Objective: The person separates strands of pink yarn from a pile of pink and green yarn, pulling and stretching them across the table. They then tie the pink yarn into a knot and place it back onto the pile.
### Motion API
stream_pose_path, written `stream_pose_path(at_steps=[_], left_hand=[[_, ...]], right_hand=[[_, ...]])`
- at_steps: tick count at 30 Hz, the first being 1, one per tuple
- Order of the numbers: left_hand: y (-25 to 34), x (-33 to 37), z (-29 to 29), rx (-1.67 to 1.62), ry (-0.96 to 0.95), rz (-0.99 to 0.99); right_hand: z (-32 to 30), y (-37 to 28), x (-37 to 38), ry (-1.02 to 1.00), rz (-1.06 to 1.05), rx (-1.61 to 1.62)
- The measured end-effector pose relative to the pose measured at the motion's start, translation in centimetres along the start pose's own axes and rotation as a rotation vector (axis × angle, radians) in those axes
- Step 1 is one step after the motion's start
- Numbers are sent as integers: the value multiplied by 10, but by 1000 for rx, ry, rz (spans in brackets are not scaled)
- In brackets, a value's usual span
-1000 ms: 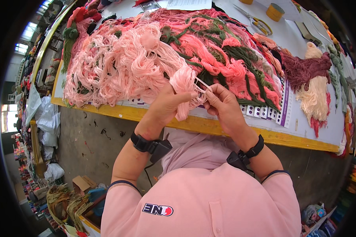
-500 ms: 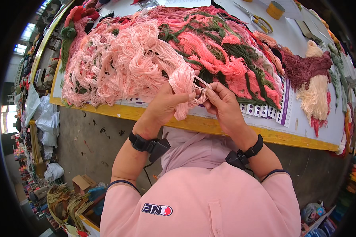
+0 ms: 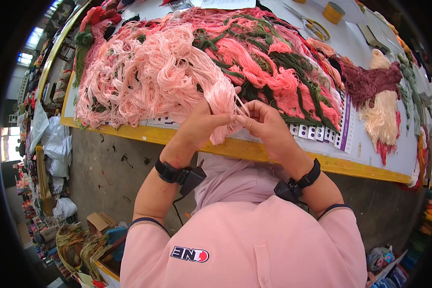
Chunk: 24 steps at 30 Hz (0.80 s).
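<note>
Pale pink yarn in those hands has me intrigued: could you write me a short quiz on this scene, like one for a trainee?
1. True or false: the left hand holds a bunch of pale pink yarn.

2. Where are the scissors?
(a) on the floor
(b) on the table
(c) in the left hand

3. Fill in the colour: the table's front edge is ____.

Key: 1. true; 2. b; 3. yellow
</note>
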<state>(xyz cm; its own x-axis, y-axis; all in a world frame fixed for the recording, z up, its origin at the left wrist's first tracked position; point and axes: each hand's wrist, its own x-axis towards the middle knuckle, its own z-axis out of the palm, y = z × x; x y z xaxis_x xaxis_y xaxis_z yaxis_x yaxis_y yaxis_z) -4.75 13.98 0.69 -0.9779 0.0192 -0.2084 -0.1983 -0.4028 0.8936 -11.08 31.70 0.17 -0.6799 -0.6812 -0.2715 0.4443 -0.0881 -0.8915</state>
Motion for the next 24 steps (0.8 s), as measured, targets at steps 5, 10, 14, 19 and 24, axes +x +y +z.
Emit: stream_pose_path(at_steps=[5, 10, 14, 19, 24], left_hand=[[0, 1, -4, -116, -46, -32], [-1, 5, -5, -219, -14, -60], [6, 3, 5, -272, 114, -26], [4, 1, -1, -100, 2, 0], [1, 1, -4, -120, -5, 28]], right_hand=[[-8, -1, 1, 26, -40, 161], [-6, 7, 5, -98, -73, -187], [-3, -4, -2, -41, -59, -64], [-10, 6, -1, -87, -34, 46], [-13, 7, -2, -109, -22, 113]])
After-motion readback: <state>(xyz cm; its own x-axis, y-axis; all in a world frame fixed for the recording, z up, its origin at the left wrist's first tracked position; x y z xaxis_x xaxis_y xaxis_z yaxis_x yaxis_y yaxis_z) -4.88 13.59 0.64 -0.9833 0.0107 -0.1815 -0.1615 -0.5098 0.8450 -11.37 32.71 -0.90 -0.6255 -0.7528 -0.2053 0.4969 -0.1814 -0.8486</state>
